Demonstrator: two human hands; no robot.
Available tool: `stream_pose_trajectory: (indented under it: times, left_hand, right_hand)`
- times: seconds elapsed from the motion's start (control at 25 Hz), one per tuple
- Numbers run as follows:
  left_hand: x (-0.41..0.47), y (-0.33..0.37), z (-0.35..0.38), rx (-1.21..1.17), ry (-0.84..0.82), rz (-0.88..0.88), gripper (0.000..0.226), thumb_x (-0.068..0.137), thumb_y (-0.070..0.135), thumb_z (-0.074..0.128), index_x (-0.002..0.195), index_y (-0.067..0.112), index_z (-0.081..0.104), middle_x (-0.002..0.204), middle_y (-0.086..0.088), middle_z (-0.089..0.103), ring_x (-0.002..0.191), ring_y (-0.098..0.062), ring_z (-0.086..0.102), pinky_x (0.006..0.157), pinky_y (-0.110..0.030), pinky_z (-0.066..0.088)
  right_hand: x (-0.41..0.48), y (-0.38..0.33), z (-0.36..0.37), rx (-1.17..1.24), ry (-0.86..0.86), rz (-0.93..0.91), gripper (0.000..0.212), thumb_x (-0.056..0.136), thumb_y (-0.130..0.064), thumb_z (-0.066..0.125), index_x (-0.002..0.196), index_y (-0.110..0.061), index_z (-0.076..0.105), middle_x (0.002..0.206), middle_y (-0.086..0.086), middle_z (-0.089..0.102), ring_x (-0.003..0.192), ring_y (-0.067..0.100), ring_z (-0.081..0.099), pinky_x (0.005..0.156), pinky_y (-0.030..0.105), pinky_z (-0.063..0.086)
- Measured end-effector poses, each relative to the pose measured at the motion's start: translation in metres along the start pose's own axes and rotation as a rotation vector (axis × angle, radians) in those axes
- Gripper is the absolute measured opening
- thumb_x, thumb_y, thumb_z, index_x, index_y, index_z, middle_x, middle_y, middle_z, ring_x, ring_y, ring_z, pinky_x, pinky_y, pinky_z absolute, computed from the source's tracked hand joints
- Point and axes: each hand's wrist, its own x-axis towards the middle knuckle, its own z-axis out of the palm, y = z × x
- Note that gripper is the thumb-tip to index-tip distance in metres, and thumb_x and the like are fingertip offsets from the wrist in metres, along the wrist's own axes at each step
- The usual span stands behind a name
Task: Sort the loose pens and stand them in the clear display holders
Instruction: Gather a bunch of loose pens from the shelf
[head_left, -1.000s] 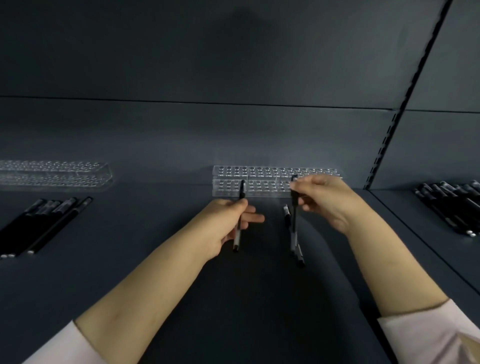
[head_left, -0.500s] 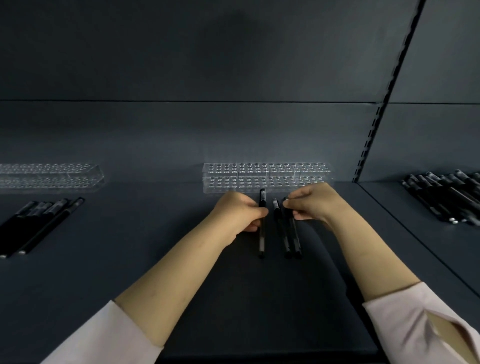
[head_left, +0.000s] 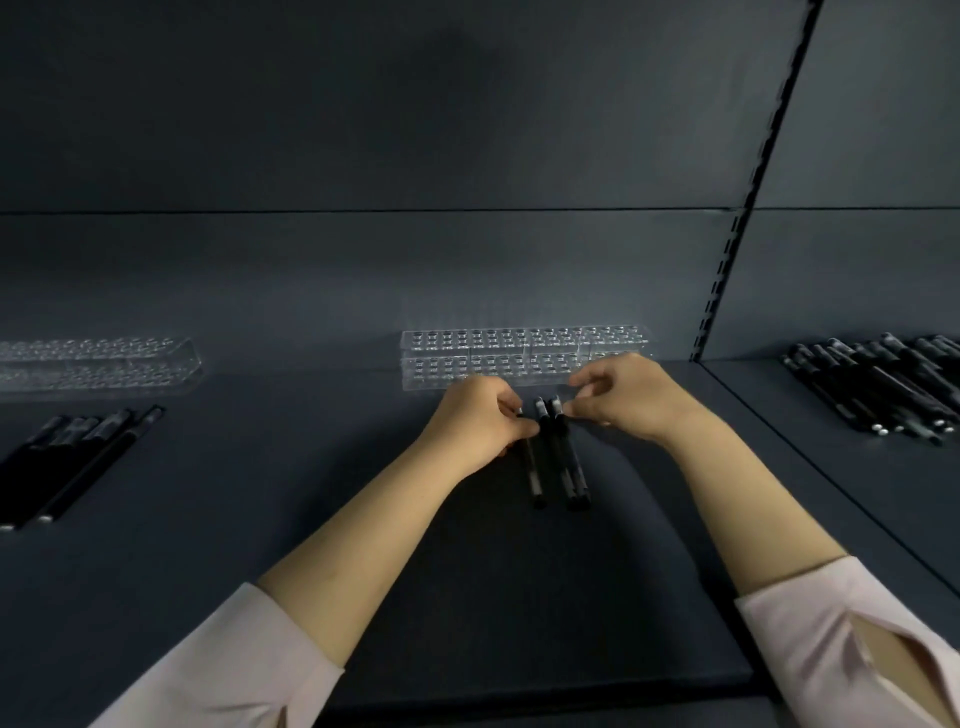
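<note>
Pale pink sleeves (head_left: 234, 670) frame two bare forearms reaching over a dark grey shelf (head_left: 519, 597). At centre, three black pens (head_left: 563, 462) lie side by side, pointing away from the camera. Left hand (head_left: 475, 421) curls its fingers onto the leftmost pen (head_left: 534, 475); right hand (head_left: 623, 397) pinches the caps of the other two. Just beyond stands an unfilled clear display holder (head_left: 524, 356), with another holder (head_left: 96, 361) far left. More pens (head_left: 67, 457) lie left, and a pile (head_left: 883, 387) right.

dim, soft overhead light, wide-angle edge distortion
</note>
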Motion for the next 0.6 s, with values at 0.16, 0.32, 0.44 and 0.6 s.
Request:
stream_pose_trajectory:
  times: [0.16,0.32,0.44,0.6]
  left_hand:
    - [-0.004,0.01,-0.022,0.258,-0.021,0.168,0.038,0.086,0.028,0.072,0.122,0.018,0.063,0.109,0.004,0.065,0.096,-0.012,0.061,0.083,-0.025,0.048]
    - [-0.008,0.033,-0.031,0.324,0.003,0.278,0.043,0.089,0.031,0.07,0.128,0.018,0.059,0.127,0.001,0.061,0.112,-0.016,0.059,0.094,-0.028,0.045]
    - [-0.015,0.05,-0.018,0.32,0.036,0.387,0.041,0.09,0.032,0.068,0.128,0.02,0.059,0.13,0.002,0.06,0.116,-0.015,0.057,0.096,-0.027,0.043]
    - [-0.023,0.07,0.017,0.276,0.006,0.443,0.04,0.091,0.032,0.066,0.128,0.019,0.06,0.131,0.003,0.059,0.119,-0.013,0.055,0.099,-0.028,0.043]
  right_hand:
    - [-0.022,-0.011,-0.031,-0.295,0.013,-0.087,0.046,0.075,-0.027,0.08,0.118,-0.018,0.065,0.114,0.0,0.066,0.105,0.013,0.06,0.093,0.022,0.042]
    - [-0.049,-0.017,-0.055,-0.407,0.106,-0.088,0.048,0.078,-0.03,0.076,0.122,-0.019,0.063,0.122,0.001,0.064,0.114,0.016,0.058,0.097,0.024,0.04]
    - [-0.068,-0.005,-0.069,-0.417,0.225,-0.096,0.046,0.078,-0.029,0.076,0.121,-0.018,0.063,0.12,0.002,0.065,0.111,0.016,0.059,0.094,0.021,0.04]
    - [-0.096,0.03,-0.093,-0.393,0.287,-0.076,0.046,0.078,-0.029,0.077,0.12,-0.016,0.063,0.119,0.001,0.066,0.109,0.015,0.06,0.091,0.02,0.04]
